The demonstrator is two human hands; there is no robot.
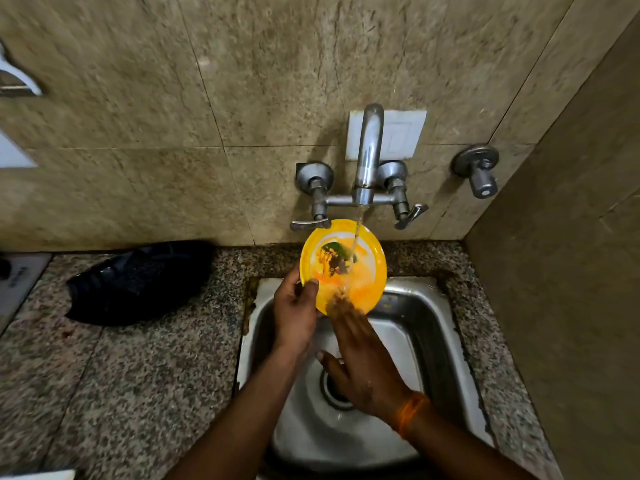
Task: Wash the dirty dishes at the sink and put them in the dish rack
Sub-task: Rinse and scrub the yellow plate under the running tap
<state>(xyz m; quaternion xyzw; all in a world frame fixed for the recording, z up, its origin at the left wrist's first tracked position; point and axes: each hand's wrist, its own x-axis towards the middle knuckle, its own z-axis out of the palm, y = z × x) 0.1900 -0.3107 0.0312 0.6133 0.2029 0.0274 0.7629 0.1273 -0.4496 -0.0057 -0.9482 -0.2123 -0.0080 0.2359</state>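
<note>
A yellow plate (pixel 363 271) with green and brown food smears is tilted up over the steel sink (pixel 446 348). My left hand (pixel 294 317) grips its lower left rim, thumb on the face. A thin stream of water runs from the tap (pixel 369 157) onto the plate. My right hand (pixel 360 362) is flat and spread, its fingertips touching the plate's lower edge where the water lands. An orange band sits on my right wrist. No dish rack shows.
Two lever handles (pixel 310 224) flank the spout, and a separate wall valve (pixel 479 174) sits at the right. A dark plastic bag (pixel 138 282) lies on the speckled granite counter (pixel 138 375) left of the sink. A side wall closes off the right.
</note>
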